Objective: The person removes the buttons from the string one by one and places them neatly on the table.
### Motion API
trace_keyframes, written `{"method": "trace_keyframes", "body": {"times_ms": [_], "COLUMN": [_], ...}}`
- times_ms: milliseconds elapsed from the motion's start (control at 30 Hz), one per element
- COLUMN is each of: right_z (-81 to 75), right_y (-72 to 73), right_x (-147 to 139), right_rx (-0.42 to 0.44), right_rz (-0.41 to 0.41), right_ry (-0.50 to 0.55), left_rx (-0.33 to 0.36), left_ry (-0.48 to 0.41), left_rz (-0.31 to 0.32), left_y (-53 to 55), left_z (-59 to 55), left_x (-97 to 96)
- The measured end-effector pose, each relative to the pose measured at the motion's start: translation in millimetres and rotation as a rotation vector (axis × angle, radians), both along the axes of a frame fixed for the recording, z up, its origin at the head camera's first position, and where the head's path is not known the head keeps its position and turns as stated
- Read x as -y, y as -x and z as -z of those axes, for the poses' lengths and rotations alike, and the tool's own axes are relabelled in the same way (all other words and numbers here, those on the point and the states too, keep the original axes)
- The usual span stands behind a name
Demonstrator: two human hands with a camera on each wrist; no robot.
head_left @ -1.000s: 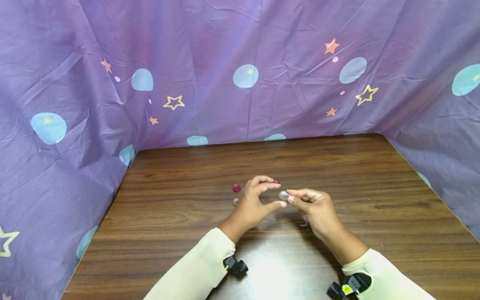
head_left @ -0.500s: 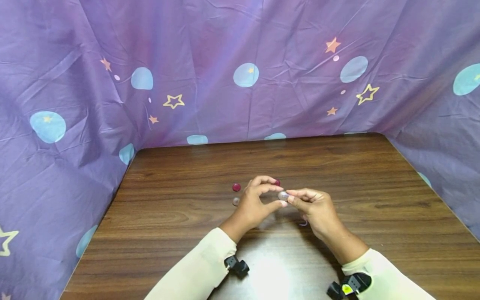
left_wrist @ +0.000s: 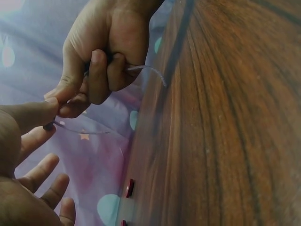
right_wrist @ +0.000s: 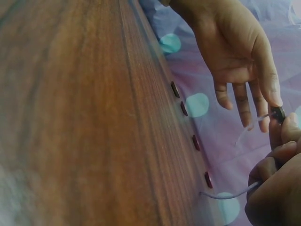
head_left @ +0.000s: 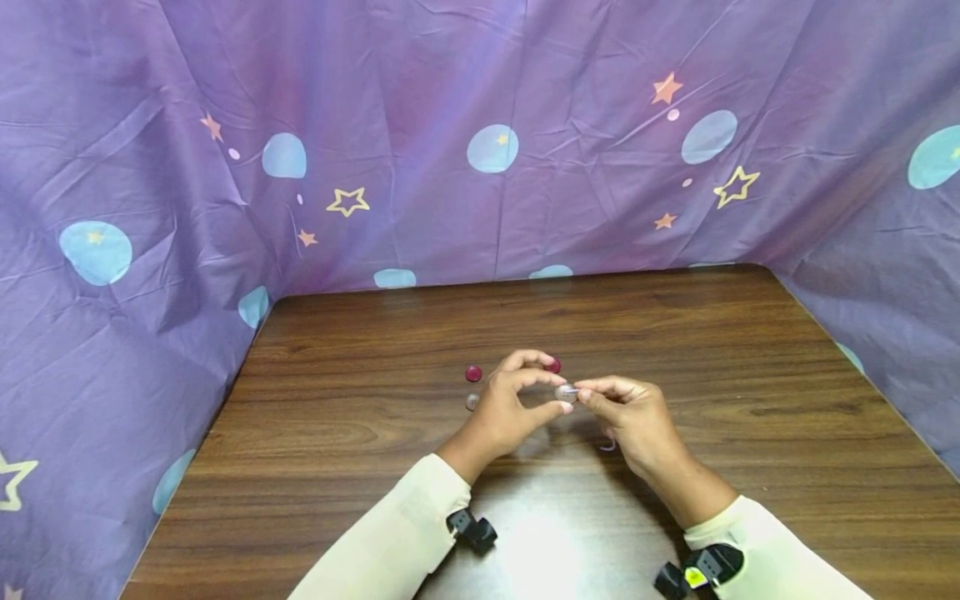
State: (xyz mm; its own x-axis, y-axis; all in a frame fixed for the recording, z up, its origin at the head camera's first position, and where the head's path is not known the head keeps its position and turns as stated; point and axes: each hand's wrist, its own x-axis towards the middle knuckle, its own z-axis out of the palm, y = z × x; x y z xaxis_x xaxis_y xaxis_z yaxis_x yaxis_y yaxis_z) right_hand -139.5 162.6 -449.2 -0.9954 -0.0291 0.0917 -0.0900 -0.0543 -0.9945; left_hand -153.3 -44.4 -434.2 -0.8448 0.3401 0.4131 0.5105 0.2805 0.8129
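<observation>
Best keep the button (head_left: 563,396) steady — left hand (head_left: 512,406) pinching its edge — while the right hand (head_left: 636,418) (cord (right_wrist: 225,197) gripped in curled fingers) works gently.

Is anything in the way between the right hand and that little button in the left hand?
Nothing visible blocks it. The right hand, holding the purple cord, is directly beside the grey button, which the left hand pinches above the table.
</observation>
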Motion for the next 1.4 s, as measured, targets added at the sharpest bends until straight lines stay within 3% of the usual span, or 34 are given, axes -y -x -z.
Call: {"method": "trace_keyframes", "body": {"times_ms": [233, 933, 1400], "right_z": [0.6, -0.9, -3.6], "right_y": [1.4, 2.3, 3.5], "right_x": [-2, -1, 0], "right_rx": [-0.027, -0.051, -0.059], "right_rz": [-0.001, 0.124, 0.182], "right_ry": [0.021, 0.005, 0.010], "left_rx": [0.011, 0.061, 0.040], "left_ry": [-0.026, -0.021, -0.034], "left_rz": [0.010, -0.029, -0.025], "left_y": [2.0, 1.1, 3.3], "left_z": [2.8, 4.3, 9.0], "left_x": [1.3, 7.1, 11.2]}}
